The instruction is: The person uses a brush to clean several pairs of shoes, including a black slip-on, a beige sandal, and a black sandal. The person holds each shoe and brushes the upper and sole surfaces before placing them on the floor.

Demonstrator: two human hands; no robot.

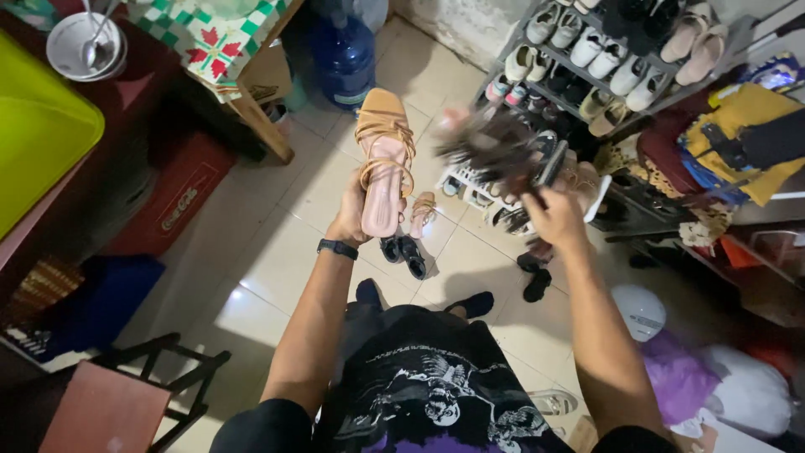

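Observation:
My left hand holds a tan strappy sandal by its heel end, sole side toward my palm, straps facing up. My right hand grips the handle of a dark brush, which is blurred by motion and sits just to the right of the sandal. A black band is on my left wrist. Both arms reach forward above a tiled floor.
A shoe rack full of several pairs stands ahead on the right. A blue water jug stands ahead, with small dark shoes and a tan sandal on the floor. A red crate and a chair are left; bags are right.

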